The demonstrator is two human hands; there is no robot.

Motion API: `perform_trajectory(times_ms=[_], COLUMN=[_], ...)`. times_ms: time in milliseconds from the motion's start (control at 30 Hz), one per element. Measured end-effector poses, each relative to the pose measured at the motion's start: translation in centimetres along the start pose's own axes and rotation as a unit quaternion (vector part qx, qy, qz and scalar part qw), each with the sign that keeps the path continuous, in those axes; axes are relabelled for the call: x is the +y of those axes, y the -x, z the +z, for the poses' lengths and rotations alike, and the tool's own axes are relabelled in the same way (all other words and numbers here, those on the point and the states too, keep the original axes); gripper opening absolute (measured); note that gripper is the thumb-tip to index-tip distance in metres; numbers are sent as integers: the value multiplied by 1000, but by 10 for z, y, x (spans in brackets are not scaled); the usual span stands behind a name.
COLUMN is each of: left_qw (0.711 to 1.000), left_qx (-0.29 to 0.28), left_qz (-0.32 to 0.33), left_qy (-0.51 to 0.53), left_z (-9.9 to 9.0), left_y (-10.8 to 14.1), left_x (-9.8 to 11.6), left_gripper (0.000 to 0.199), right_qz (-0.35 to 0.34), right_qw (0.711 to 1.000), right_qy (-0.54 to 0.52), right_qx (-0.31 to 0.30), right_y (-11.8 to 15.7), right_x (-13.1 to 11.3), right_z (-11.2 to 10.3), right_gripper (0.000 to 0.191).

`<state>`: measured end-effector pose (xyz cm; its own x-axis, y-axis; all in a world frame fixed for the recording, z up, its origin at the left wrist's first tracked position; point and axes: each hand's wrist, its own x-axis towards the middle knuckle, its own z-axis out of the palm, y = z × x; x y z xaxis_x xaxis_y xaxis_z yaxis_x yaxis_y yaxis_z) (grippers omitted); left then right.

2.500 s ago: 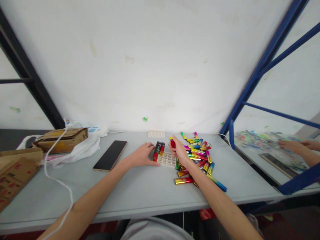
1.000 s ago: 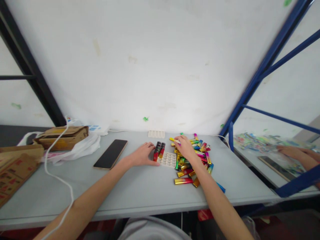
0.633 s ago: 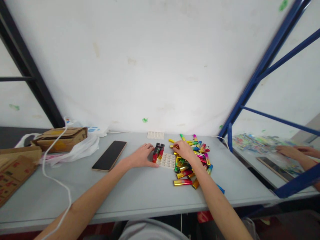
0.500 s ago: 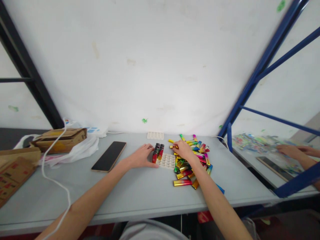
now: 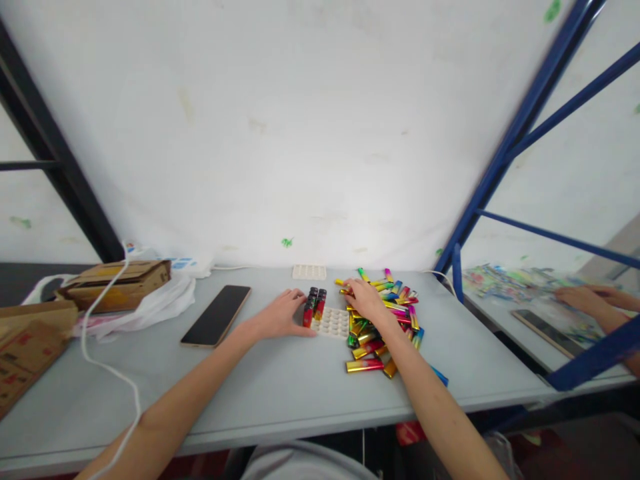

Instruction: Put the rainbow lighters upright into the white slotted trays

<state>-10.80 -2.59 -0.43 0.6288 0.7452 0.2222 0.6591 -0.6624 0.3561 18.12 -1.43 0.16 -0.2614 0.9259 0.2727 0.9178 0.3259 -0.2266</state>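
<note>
On the right half of the grey bench [image 5: 280, 393], under and around the right grip [image 5: 367, 300]: a loose heap of metallic disposable lighters [image 5: 370, 347], lying flat with long axes crossed at many angles. Well off to the left, a dark-screened phone [image 5: 216, 315], long axis slanting from near left to far right. Just left of the heap, between both hands, a white pocketed tray [image 5: 334, 323], with unfilled pockets on its right side. Far from it, close by the wall, a second white tray [image 5: 309, 271]. At the left end of the pocketed tray, a cluster of red-and-black lighters [image 5: 308, 313], upright, black tops uppermost. Around that cluster, the left grip [image 5: 281, 315], thumb and fingers spread apart, with the thumb at the near left corner of the tray; no telling whether pressed against the lighters. Close to the right fingertips, a gold lighter end [image 5: 344, 291] pointing left, long axis roughly level and crosswise to the standing ones. Impossible to tell whether pinched or merely touched there. From the right grip, tray pockets to the near left; to the heap, right hand much nearer than left.
</note>
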Motion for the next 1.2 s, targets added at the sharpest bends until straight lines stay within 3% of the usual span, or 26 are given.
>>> perform_trajectory(times_ms=[100,233,367,433,600,700,833,933,1100,1200], left_qw=[1000,1000,1000,1000,1000,1000,1000,1000,1000,1000], left_qx=[-4,5,14,12,0,3,9,10,2,-1], left_qz=[1,8,12,11,5,10,14,14,9,5], left_qy=[-4,0,9,13,11,8,13,12,-2,-1], left_z=[0,1,2,1,0,1,2,3,3,1], left_y=[0,1,1,1,1,1,1,0,0,0], left_x=[0,-1,-3,-2,-1,-2,-4,-5,-4,-2], left_gripper=[80,79,77,77,78,78,76,78,79,79], right_qz=[-27,-47,20,63,114,121,113,88,72,59], right_qw=[998,973,933,896,762,719,713,731,772,777], right_qy=[-33,-136,-275,-382,-614,-670,-685,-674,-630,-626], right_qx=[55,181,230,217,171,137,98,59,39,32], right_y=[-2,-4,-4,-4,-5,-2,2,4,3,2], right_x=[2,2,-2,-5,-11,-15,-19,-23,-28,-31], right_z=[2,0,-6,-8,-13,-17,-21,-21,-13,-10], right_gripper=[17,16,33,41,49,48,46,51,39,50])
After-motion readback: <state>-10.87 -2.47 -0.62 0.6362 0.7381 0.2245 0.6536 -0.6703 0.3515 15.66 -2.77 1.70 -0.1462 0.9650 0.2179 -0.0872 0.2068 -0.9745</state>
